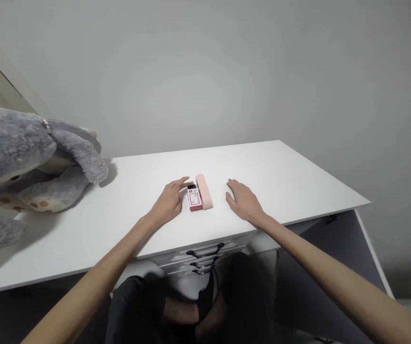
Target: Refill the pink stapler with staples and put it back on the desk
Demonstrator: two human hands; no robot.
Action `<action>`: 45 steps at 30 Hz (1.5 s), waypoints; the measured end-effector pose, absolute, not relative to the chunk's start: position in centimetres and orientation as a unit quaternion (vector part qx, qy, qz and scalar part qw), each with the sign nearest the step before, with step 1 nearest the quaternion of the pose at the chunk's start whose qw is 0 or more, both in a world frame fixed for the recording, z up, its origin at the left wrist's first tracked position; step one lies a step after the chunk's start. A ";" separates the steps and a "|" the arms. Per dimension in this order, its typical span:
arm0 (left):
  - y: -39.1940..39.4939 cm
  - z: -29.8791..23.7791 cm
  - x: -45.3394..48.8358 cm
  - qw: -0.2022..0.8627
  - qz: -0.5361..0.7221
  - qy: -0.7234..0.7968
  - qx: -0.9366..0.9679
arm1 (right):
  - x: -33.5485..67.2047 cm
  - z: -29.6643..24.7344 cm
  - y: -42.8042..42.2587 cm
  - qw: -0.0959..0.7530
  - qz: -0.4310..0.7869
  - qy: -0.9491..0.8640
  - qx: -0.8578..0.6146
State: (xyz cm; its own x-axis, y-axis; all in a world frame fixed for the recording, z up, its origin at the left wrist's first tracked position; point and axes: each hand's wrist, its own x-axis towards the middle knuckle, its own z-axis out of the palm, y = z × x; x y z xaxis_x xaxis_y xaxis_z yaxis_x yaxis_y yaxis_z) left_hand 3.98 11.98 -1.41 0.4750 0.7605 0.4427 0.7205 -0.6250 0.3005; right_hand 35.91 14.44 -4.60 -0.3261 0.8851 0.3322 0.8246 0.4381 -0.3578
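Note:
A small white and red box (194, 199) lies on the white tabletop, with a small black object (191, 187) at its far end. Right beside the box, on its right, is a long pale pink case (204, 192). My left hand (170, 199) rests just left of the box, fingers extended, and its index finger reaches to the black object; I cannot tell whether it presses on it. On the other side, my right hand (244, 199) lies on the table, fingers stretched out and holding nothing, a little apart from the pink case.
A large grey plush toy (72, 162) takes up the left of the table (262, 162). Behind the table rises a grey wall (205, 71). Drawers with black handles (205, 251) sit under the front edge, above my legs. An open dark cabinet door (334, 263) stands at the right.

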 end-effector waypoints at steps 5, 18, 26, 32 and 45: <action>11.6 -1.1 4.0 0.041 0.283 0.437 0.853 | 35.9 -4.6 14.5 0.247 0.060 -0.811 -0.527; 10.3 -0.9 -11.1 -0.009 0.133 0.654 0.744 | 35.8 -4.9 14.3 0.243 0.058 -0.811 -0.529; 7.6 -0.8 -13.3 -0.004 0.089 0.687 0.721 | 34.3 -3.3 13.3 0.344 0.111 -0.758 -0.543; 7.4 -1.3 -13.1 -0.013 0.119 0.688 0.716 | 25.1 2.2 8.6 0.406 0.103 -0.821 -0.388; 7.4 -2.1 -13.5 -0.010 0.163 0.678 0.717 | 10.5 -1.8 7.7 0.170 0.168 -0.900 -0.364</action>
State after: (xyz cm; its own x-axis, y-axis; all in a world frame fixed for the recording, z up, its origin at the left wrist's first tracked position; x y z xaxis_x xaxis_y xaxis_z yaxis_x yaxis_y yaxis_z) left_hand -13.50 7.39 -2.10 0.0285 0.9686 0.2472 0.9750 -0.0815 0.2068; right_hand 10.48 7.71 -1.84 -0.6778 0.7119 0.1836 0.5978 0.6790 -0.4261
